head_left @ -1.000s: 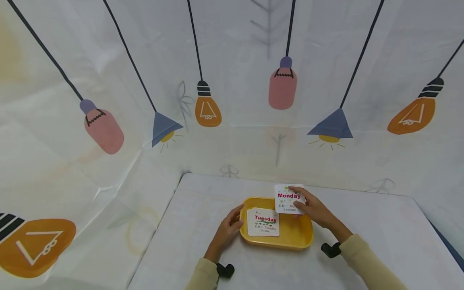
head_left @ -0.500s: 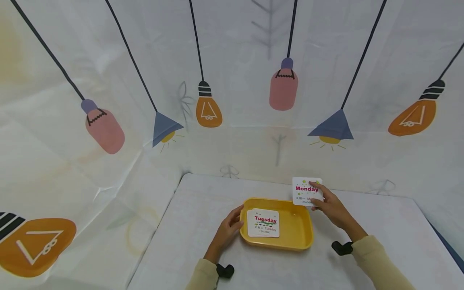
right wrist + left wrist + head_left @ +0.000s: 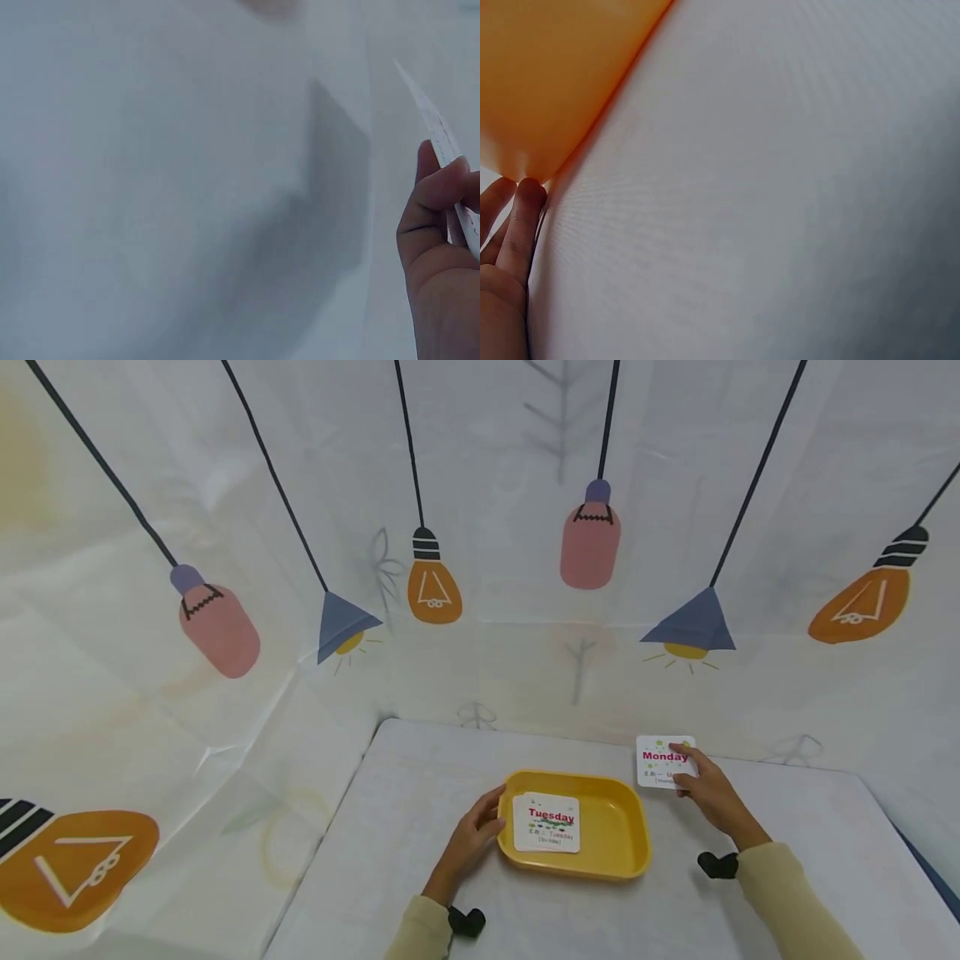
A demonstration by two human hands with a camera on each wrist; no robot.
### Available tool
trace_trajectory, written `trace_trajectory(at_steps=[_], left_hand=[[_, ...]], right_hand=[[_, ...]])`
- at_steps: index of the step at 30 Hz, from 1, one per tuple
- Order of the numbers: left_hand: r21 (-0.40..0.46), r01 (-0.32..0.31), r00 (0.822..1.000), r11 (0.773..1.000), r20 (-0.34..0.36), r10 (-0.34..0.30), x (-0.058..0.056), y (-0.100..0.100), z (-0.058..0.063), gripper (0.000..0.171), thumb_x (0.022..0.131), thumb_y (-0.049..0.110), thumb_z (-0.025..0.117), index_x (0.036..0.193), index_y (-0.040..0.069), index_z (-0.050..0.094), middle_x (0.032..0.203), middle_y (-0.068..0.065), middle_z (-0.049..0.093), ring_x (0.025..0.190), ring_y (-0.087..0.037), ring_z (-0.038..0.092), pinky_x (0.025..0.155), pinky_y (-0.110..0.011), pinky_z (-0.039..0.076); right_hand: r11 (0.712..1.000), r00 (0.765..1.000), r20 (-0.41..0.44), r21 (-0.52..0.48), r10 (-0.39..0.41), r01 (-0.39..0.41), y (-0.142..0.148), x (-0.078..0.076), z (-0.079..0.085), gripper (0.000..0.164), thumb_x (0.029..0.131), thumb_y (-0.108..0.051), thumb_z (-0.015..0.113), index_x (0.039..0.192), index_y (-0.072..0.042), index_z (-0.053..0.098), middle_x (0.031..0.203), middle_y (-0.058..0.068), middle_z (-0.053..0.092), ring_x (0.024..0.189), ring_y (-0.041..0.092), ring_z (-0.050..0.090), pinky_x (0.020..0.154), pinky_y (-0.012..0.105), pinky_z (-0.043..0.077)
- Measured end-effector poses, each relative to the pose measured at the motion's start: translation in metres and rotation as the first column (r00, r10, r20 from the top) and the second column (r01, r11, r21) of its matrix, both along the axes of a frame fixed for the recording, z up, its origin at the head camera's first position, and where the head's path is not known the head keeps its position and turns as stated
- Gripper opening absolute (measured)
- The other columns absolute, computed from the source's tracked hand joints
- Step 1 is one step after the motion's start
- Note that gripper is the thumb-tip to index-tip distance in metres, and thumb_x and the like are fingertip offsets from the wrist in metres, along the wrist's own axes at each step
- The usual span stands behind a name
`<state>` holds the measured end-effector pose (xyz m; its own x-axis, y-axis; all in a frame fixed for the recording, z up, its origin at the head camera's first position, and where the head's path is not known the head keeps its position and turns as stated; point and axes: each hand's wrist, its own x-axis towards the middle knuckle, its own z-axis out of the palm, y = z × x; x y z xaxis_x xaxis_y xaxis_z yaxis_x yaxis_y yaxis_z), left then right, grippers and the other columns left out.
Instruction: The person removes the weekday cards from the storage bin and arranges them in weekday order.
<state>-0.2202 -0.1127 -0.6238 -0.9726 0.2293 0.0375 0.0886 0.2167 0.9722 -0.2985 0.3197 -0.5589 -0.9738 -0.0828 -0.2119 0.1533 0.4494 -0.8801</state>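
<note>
"Monday card (image 3: pixel 657 767) shifts right: in the earlier head view it overlaps the far right corner of the yellow tray (image 3: pixel 611 837); now it sits just beside that corner. Which hand carries it?"

"Right hand (image 3: pixel 708 791): thumb and fingers pinch the card's right side, holding it raised above the white table (image 3: pixel 420 785)."

"Report the left hand (image 3: pixel 472 832)."

"Fingers and thumb spread, touching the tray's left end. Tuesday card (image 3: pixel 547 824) lies inside the tray, at its left."
</note>
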Motion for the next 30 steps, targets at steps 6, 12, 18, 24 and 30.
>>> trace_trajectory(at_steps=[6, 12, 18, 24, 30], left_hand=[[0.01, 0.0, 1.0, 1.0, 0.001, 0.0, 0.003, 0.001, 0.002, 0.052, 0.101, 0.023, 0.057, 0.151, 0.028, 0.043, 0.151, -0.006, 0.05, 0.133, -0.028, 0.055, 0.109, -0.037, 0.047], [0.024, -0.001, 1.0, 1.0, -0.002, 0.001, 0.002, 0.001, 0.003, 0.052, 0.101, 0.021, 0.057, 0.15, 0.03, 0.044, 0.15, -0.005, 0.051, 0.133, -0.028, 0.055, 0.109, -0.031, 0.047], [0.016, 0.004, 1.0, 1.0, 0.009, -0.004, 0.003, 0.003, 0.004, 0.052, 0.101, 0.022, 0.057, 0.15, 0.031, 0.043, 0.15, -0.003, 0.051, 0.133, -0.026, 0.055, 0.108, -0.025, 0.046], [0.009, -0.004, 1.0, 1.0, 0.0, 0.004, 0.004, 0.003, 0.004, 0.052, 0.101, 0.021, 0.056, 0.151, 0.031, 0.043, 0.151, -0.005, 0.05, 0.133, -0.027, 0.055, 0.108, -0.025, 0.046], [0.008, -0.012, 1.0, 1.0, -0.008, 0.012, 0.004, 0.004, 0.006, 0.052, 0.101, 0.02, 0.056, 0.15, 0.03, 0.043, 0.151, -0.005, 0.051, 0.133, -0.027, 0.055, 0.108, -0.026, 0.047]], right_hand=[[0.998, 0.999, 0.042, 0.055, 0.012, -0.014, 0.002, -0.01, -0.005, 0.066, 0.097, -0.004, 0.049, 0.157, -0.006, 0.024, 0.159, 0.033, 0.011, 0.107, 0.034, 0.047, 0.073, 0.024, 0.054], [0.995, 0.997, 0.076, 0.093, 0.016, -0.023, 0.0, -0.016, -0.014, 0.066, 0.096, -0.002, 0.049, 0.157, -0.004, 0.024, 0.157, 0.033, 0.015, 0.107, 0.035, 0.046, 0.074, 0.027, 0.052], [0.994, 0.995, 0.101, 0.107, 0.007, -0.018, 0.004, -0.014, -0.024, 0.067, 0.094, -0.001, 0.049, 0.156, -0.002, 0.024, 0.154, 0.033, 0.018, 0.106, 0.035, 0.046, 0.074, 0.029, 0.05], [0.99, 0.995, 0.099, 0.141, 0.016, -0.03, 0.004, -0.013, -0.029, 0.066, 0.093, -0.002, 0.05, 0.155, 0.0, 0.025, 0.15, 0.033, 0.022, 0.105, 0.034, 0.048, 0.079, 0.032, 0.047], [0.977, 0.996, 0.077, 0.208, 0.034, -0.049, 0.005, -0.018, -0.03, 0.065, 0.093, -0.005, 0.05, 0.153, 0.001, 0.026, 0.144, 0.033, 0.028, 0.098, 0.031, 0.052, 0.077, 0.032, 0.047]])
